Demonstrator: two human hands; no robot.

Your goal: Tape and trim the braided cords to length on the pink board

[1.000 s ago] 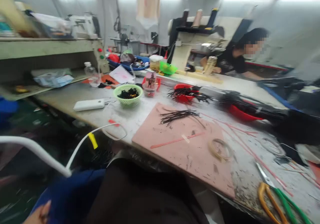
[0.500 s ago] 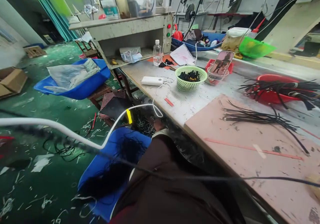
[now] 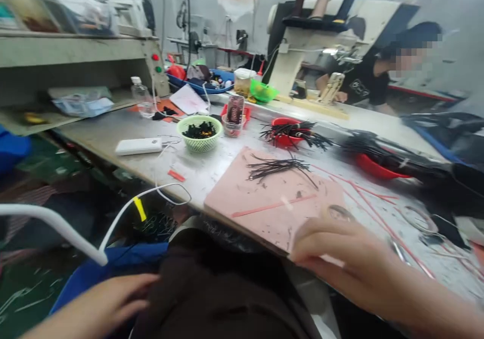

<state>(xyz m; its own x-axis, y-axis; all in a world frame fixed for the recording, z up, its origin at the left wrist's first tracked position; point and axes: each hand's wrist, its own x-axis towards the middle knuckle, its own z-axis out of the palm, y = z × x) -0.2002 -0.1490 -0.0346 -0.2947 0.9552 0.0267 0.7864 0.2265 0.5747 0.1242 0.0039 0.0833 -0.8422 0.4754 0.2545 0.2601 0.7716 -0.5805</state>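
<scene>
My right hand (image 3: 340,261) lies over the near right corner of a pink board (image 3: 260,203) on the workbench, fingers stretched toward the left and holding nothing I can see. My left hand (image 3: 102,303) rests low at the bottom left on dark cloth (image 3: 219,293) over my lap, fingers extended. A small bunch of black strips (image 3: 278,167) lies on the far side of the board, with a thin red strip (image 3: 272,206) across its middle. A tape ring (image 3: 338,213) sits just beyond my right hand.
A green basket (image 3: 199,133) of black pieces, a white power bank (image 3: 138,146) with its white cable (image 3: 124,213), a phone in a cup (image 3: 234,115) and red trays (image 3: 287,132) of black strips stand on the grey bench (image 3: 102,137). A person (image 3: 378,77) works at a machine far right.
The view swung left toward the floor and blue bins, then back to the bench. Both my hands have come into view; the right one now lies on the pink board's corner.
</scene>
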